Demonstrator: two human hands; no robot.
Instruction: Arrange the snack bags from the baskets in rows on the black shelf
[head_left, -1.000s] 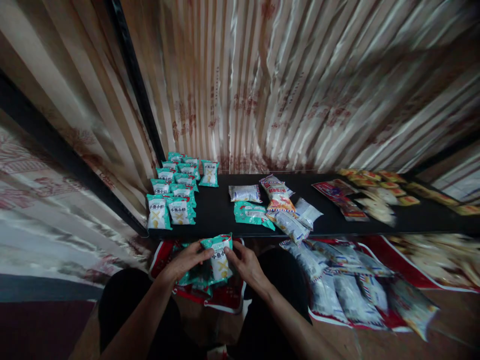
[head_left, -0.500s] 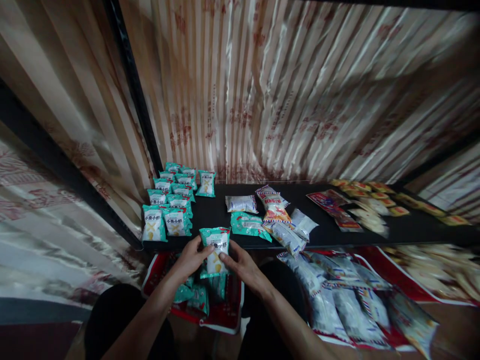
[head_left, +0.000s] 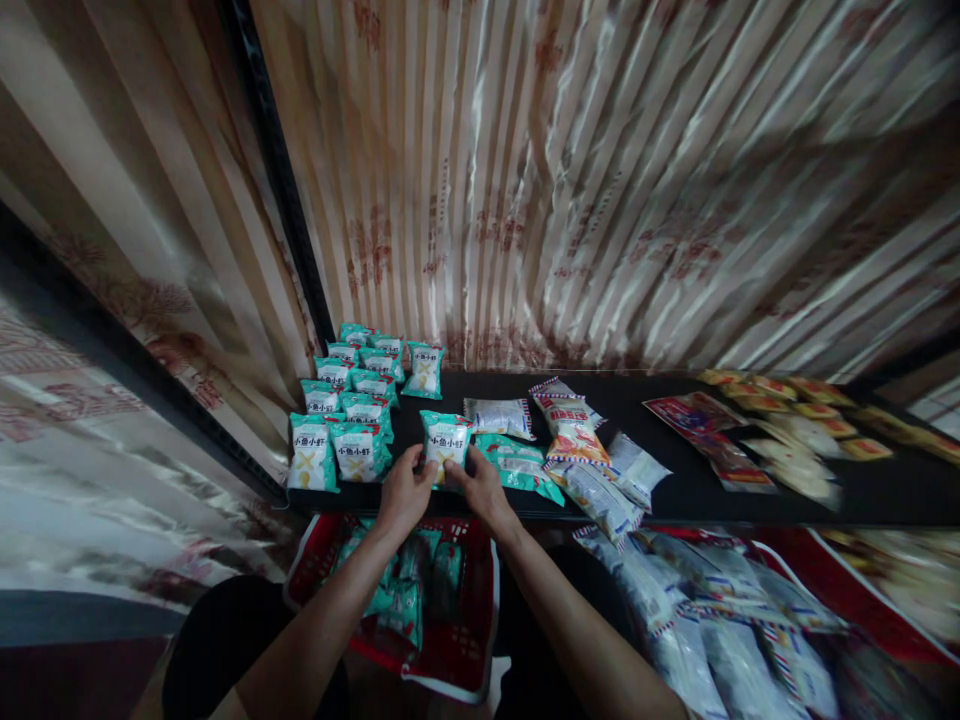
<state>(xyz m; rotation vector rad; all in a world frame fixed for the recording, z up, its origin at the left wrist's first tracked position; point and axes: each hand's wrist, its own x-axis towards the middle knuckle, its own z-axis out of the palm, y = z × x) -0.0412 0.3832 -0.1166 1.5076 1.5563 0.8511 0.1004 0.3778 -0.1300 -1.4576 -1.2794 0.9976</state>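
Both of my hands grip one teal-and-white snack bag (head_left: pixel 448 440), upright over the front of the black shelf (head_left: pixel 510 390). My left hand (head_left: pixel 406 492) closes on its lower left side, and my right hand (head_left: pixel 482 488) pinches the lower right with the thumb on the front. To the left, matching snack bags (head_left: pixel 360 450) stand in two rows, with a single snack bag (head_left: pixel 424 370) standing behind at the right. Another teal bag (head_left: pixel 517 465) lies flat just right of my right hand. Below my forearms, a red basket (head_left: pixel 480 640) holds several more teal bags.
White and orange snack bags (head_left: pixel 574 430) lie in a loose pile on the shelf. Further right are red packets (head_left: pixel 701 425) and yellow packets (head_left: pixel 817 410). Silver-white bags (head_left: pixel 690 640) fill a container below. A dark metal post (head_left: pixel 277 170) and curtain (head_left: pixel 480 200) bound the shelf.
Both hands have lifted the snack bag up and forward from above the red basket to over the shelf. The view has shifted slightly.
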